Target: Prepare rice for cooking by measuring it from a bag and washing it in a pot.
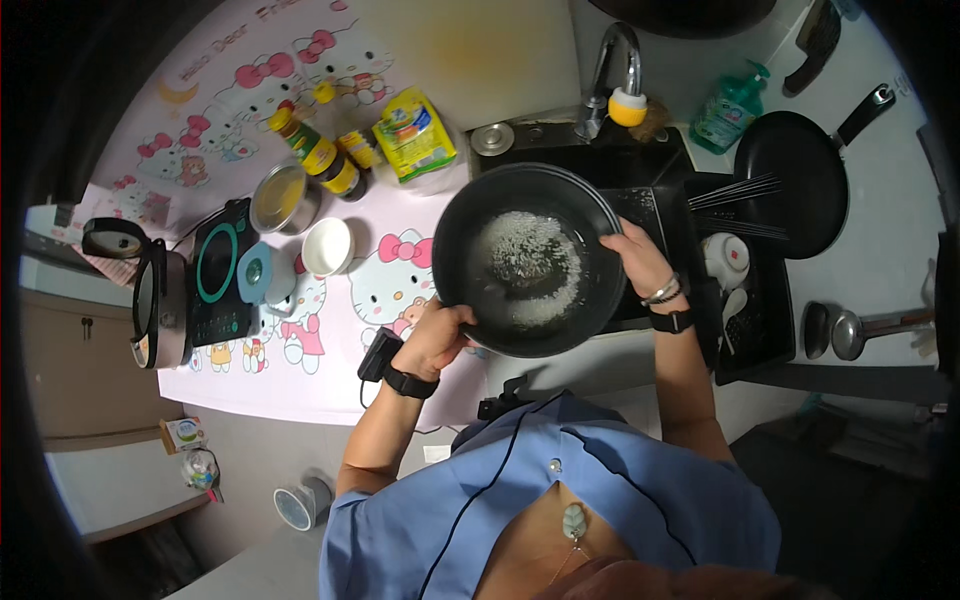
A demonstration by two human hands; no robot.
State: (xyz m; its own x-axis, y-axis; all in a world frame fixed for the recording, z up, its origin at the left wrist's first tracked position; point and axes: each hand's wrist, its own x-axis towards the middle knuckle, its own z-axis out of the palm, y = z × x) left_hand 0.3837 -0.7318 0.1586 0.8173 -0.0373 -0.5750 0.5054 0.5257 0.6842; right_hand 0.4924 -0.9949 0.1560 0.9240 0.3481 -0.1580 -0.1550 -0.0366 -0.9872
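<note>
A dark, round inner cooking pot [461,232] is held up between my hands, over the front of the black sink [664,169] and the counter's edge. White rice grains [529,236] lie in it with a little water, spread in a patch and a curved band. My left hand [436,337] grips the rim at the lower left, thumb on the inside. On the right side, my right hand [641,259] clasps the rim with its thumb over the edge. The pot covers part of the sink.
An induction cooktop [217,277], rice cooker [160,307], white bowl [328,247], lidded container [266,274], sauce bottle [319,154] and yellow bag [415,135] stand leftward. Behind the sink is a faucet [600,82]. A frying pan [795,184] and dish rack [772,322] are right.
</note>
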